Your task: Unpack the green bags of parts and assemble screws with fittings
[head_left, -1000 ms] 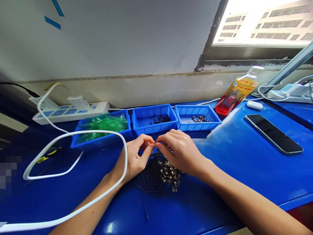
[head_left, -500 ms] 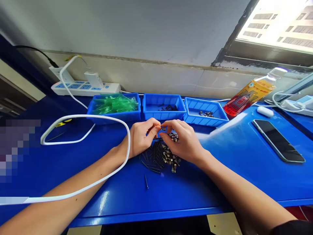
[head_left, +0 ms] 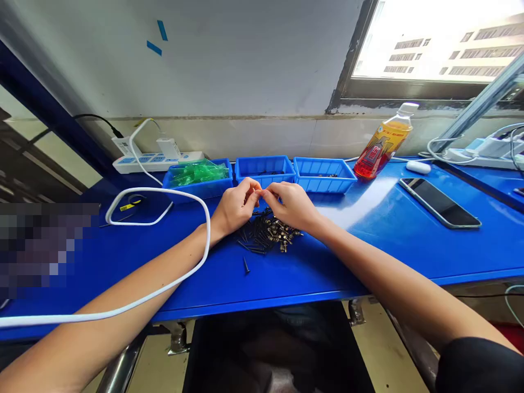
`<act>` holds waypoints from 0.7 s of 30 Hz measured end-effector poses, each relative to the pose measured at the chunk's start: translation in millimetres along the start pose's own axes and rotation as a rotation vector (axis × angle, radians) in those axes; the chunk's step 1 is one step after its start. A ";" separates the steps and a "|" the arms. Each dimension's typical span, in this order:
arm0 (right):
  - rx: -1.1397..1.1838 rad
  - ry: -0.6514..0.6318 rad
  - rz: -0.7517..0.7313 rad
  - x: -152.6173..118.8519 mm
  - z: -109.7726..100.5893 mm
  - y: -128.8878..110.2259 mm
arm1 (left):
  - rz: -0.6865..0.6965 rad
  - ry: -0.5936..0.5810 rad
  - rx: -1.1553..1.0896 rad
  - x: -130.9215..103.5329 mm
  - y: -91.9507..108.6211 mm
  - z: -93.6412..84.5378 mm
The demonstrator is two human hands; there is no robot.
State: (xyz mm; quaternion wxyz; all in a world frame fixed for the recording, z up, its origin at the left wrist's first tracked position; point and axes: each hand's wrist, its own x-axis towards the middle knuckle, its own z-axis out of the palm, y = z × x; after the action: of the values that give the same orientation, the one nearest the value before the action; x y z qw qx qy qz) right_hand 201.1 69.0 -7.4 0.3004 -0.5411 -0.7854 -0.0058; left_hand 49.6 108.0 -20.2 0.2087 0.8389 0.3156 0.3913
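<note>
My left hand (head_left: 234, 209) and my right hand (head_left: 292, 207) meet fingertip to fingertip above the desk, both pinched. Anything between their fingertips is too small or hidden to make out. Just below them lies a mixed heap: long black screws (head_left: 256, 236) on the left, short shiny bolts (head_left: 282, 232) on the right. One black screw (head_left: 246, 265) lies apart, closer to the desk's front edge. Behind my hands, the middle blue bin (head_left: 265, 178) holds a few dark pieces, and the right blue bin (head_left: 325, 185) some small metal parts.
A left blue bin (head_left: 196, 191) contains green plastic bags (head_left: 198, 172). A white cable (head_left: 207, 218) loops across my left forearm. Behind are a power strip (head_left: 158, 162) and a tilted drink bottle (head_left: 382, 144). A phone (head_left: 440, 202) and a white case (head_left: 418, 167) lie on the right.
My fingertips have closed together; a small metal bolt visible between them before is now hidden. The whole view has shifted, showing more below the desk edge.
</note>
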 end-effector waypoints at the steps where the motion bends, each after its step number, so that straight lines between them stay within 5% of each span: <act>1: 0.011 -0.009 0.006 0.5 -0.2 0.7 | -0.002 -0.004 0.019 1.0 -0.4 0.4; 11: -0.050 0.017 -0.047 -0.2 -9.5 -3.4 | 0.034 -0.033 0.155 4.9 3.1 -3.8; 21: -0.208 -0.024 0.058 1.3 -10.8 -4.7 | 0.085 -0.107 0.321 6.6 3.7 -5.0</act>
State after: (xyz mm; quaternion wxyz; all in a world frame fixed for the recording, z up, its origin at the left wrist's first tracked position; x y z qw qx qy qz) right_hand 201.9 64.5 3.6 0.2333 -0.5920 -0.7681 -0.0723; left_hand 50.3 110.5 -11.6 0.0718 0.8936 0.3269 0.2990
